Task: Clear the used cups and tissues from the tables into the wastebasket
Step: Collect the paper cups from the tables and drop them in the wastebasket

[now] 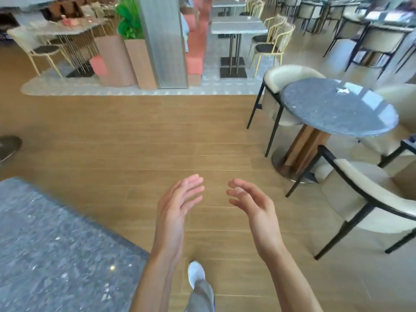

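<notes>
A wooden plank floor (126,136) is taking up most of the view, running from the near edge out to a pale patterned strip in the far half of the room. At the near left, a grey speckled stone surface (49,239) is filling the corner, its edge cutting diagonally across the floor. To the right, a round dark stone surface (326,111) on a wooden pedestal is standing among cream chairs with black frames — one cream chair (369,199) is sitting at the near right, its back turned toward the viewer. On the far side of that round top a small crumpled white tissue (342,90) is lying, well apart from both hands. Farther off, a ribbed grey column (164,41) is rising beside tan planters (126,59) holding green plants, and rectangular grey tables with pale yellow wire chairs are lining up behind it; the far details are blurring.

Both bare forearms are reaching forward over the floor in the near middle. The left hand (177,206) is held with its fingers straight and together, released and grasping nothing. The right hand (252,203) is just beside it, not touching, its fingers loosely spread and slightly bent — also released, holding nothing. Between the forearms, a white shoe (196,273) below a grey trouser leg is stepping on the planks.
</notes>
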`<state>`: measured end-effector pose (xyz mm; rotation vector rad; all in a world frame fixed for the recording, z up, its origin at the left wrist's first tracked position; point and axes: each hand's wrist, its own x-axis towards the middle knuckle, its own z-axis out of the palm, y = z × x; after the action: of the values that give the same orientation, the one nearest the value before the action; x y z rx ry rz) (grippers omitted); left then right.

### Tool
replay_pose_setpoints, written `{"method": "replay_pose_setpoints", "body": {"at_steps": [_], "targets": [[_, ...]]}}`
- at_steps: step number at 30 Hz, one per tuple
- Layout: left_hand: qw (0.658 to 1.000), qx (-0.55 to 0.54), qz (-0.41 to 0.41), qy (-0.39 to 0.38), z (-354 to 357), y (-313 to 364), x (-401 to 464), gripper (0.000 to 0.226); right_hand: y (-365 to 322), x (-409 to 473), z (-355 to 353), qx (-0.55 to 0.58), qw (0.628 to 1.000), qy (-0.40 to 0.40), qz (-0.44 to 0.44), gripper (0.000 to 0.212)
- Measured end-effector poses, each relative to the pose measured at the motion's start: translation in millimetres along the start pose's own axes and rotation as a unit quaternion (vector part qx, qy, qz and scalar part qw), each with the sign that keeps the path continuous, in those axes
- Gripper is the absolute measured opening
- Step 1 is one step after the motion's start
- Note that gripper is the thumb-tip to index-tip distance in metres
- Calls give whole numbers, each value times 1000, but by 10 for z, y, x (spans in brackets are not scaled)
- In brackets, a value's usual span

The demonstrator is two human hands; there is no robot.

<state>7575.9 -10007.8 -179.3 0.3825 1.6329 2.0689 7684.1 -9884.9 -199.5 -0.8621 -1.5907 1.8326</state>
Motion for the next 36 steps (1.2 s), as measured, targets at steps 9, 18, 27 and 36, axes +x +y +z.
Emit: {"method": "replay_pose_setpoints", "body": {"at_steps": [9,18,27,36], "targets": [[997,-41,21,-62,316,246,2057,40,-483,1937,389,45,998,29,-16,24],[995,-18,3,-94,699,406,3524,30,-744,3435,591,40,997,61,-16,22],[997,16,-9,-79,1301,167,5280,30,-691,5450,527,100,993,61,-6,24],[995,11,45,-83,2487,509,7311,24,-1386,7599,270,122,991,51,-37,24]]}}
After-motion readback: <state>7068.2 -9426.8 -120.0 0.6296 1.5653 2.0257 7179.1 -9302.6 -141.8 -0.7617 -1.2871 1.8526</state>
